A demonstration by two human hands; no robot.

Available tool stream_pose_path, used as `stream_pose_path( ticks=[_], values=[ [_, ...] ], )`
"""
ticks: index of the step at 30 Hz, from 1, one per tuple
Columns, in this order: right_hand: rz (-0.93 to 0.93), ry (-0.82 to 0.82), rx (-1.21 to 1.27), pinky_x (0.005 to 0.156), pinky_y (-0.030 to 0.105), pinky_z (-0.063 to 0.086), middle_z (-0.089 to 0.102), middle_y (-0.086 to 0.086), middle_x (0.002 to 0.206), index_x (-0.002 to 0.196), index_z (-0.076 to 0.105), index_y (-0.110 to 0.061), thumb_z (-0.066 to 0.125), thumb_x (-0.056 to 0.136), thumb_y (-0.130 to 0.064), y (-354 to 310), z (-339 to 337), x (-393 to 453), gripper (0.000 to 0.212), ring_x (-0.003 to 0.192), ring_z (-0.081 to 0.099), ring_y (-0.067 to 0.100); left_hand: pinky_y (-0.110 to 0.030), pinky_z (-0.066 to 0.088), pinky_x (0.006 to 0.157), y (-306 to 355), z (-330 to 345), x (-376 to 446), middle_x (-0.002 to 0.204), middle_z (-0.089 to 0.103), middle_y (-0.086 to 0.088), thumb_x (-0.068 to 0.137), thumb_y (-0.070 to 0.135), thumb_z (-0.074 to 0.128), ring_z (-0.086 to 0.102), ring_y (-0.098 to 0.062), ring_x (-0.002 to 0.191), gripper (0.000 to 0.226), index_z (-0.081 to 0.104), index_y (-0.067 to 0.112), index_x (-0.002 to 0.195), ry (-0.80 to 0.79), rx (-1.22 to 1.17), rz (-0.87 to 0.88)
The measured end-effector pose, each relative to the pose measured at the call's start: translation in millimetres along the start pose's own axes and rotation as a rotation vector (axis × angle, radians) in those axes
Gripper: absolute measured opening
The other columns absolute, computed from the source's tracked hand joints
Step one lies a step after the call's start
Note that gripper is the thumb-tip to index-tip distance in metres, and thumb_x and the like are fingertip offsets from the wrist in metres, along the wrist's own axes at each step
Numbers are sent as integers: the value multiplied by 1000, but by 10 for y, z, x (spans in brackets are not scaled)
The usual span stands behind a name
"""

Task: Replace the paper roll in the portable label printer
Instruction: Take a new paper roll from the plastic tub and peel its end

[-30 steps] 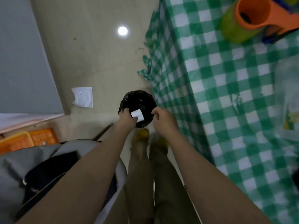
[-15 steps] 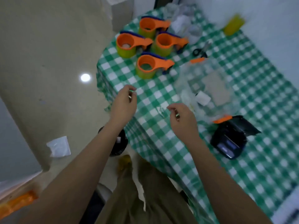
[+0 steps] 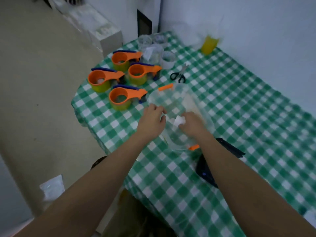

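A small white paper roll (image 3: 179,120) sits pinched in the fingers of the right hand (image 3: 191,124), inside a clear plastic container (image 3: 172,100) with orange clips. The left hand (image 3: 151,120) rests on the container's near-left rim, fingers loosely curled, holding nothing visible. The black label printer (image 3: 206,170) lies just nearer than the container, partly behind the right forearm. Four orange tape dispensers (image 3: 125,98) stand left of the container.

Beige floor (image 3: 42,82), pale blue-white wall (image 3: 239,23), table in green-checked cloth (image 3: 256,108), dim light
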State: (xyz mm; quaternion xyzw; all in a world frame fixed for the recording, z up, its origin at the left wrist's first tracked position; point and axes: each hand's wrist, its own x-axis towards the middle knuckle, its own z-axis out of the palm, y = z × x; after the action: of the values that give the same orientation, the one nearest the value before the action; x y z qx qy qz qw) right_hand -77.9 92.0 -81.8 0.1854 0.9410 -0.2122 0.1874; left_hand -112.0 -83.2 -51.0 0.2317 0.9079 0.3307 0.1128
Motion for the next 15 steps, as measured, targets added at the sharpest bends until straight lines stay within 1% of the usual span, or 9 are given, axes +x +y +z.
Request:
stream_pose_path(
  ticks=[2,3,6,9,11,12,14,15],
  values=[
    [7,-96,-140,88,41,45,46,18,131,134,36,-9,62,83,-29,33,105,145,61,112,51,34,-46,46,87,31,25,40,108,50,-17,89,17,50,47,-33,105,20,55,9,106,-12,6,-12],
    [12,-108,-181,86,41,46,48,18,128,133,35,-9,61,83,-29,35,159,185,60,110,52,34,-47,46,87,36,29,52,108,50,-17,89,18,50,48,-33,105,20,56,9,106,-11,2,-19],
    [35,-30,-235,87,41,46,51,17,125,130,38,-8,56,86,-21,36,239,248,50,110,53,32,-45,46,88,27,23,94,106,51,-17,89,18,50,49,-33,102,21,57,8,106,5,-14,-17],
    [38,15,-230,86,39,45,53,15,124,132,37,-8,58,85,-17,21,200,250,52,110,53,31,-44,46,88,-2,-20,127,105,52,-17,89,18,50,51,-33,100,21,58,8,105,-7,-30,-9],
    [39,20,-127,86,38,45,54,15,125,136,33,-9,62,83,-17,-23,133,200,61,111,54,30,-43,47,89,-5,-72,152,106,54,-17,90,19,51,53,-33,98,21,58,8,106,-20,-64,-10],
    [28,42,-36,87,39,45,53,14,128,137,30,-10,64,82,-17,-53,92,151,65,113,52,31,-42,47,90,12,-105,164,108,55,-16,90,20,51,54,-32,98,22,58,8,107,-30,-96,-26],
    [-9,147,182,89,41,45,50,12,132,140,27,-13,67,78,-18,-135,-6,-16,74,117,49,30,-37,47,90,97,-187,181,116,55,-14,90,27,52,55,-28,102,29,55,9,113,-79,-195,-80],
    [-33,224,275,88,41,45,51,10,130,141,27,-15,69,77,-18,-186,-65,-132,77,115,49,28,-33,45,90,153,-228,185,122,53,-10,89,32,53,54,-24,107,37,51,10,119,-132,-265,-113]
  ],
)
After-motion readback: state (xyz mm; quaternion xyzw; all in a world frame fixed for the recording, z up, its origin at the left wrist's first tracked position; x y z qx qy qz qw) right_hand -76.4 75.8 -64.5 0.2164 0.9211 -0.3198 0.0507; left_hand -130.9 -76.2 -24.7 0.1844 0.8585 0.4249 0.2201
